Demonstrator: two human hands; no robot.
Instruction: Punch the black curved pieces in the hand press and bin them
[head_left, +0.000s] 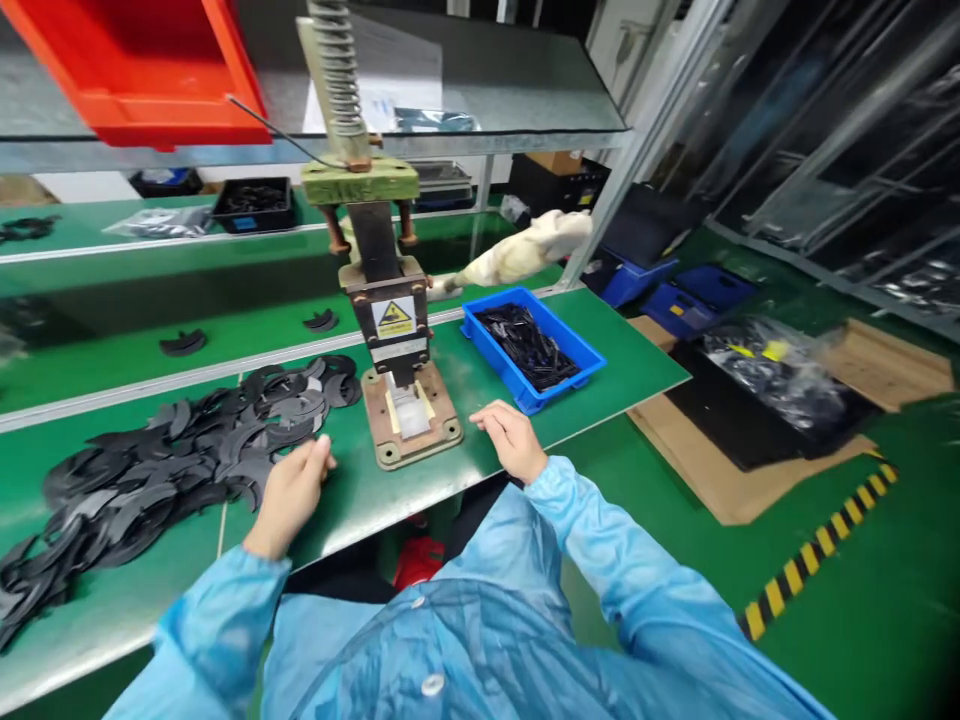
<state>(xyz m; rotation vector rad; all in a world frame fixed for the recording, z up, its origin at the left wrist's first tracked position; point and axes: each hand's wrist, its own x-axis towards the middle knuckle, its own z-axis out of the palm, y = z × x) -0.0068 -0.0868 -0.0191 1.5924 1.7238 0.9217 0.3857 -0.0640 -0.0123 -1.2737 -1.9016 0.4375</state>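
Note:
At the front of the bench, my left hand (292, 492) is closed, fingers curled inward, beside a heap of dark grey curved pieces (161, 470). Whatever its fingers may hold is hidden. To the right of the press base, my right hand (516, 442) has its fingers bent and pressed together; no thing shows in it. Between the two hands stands a hand press (394, 310) with a yellow warning label and a spring on top. A pale block (411, 412) sits on its metal base plate (388, 447), under the ram.
A blue tray (592, 368) of thin black pieces stands right of the press. The cloth-wrapped press lever (525, 250) reaches out over it. Two loose curved pieces lie behind the heap. An orange-red bin (180, 118) overhangs at upper left. Cardboard (697, 470) lies on the floor at right.

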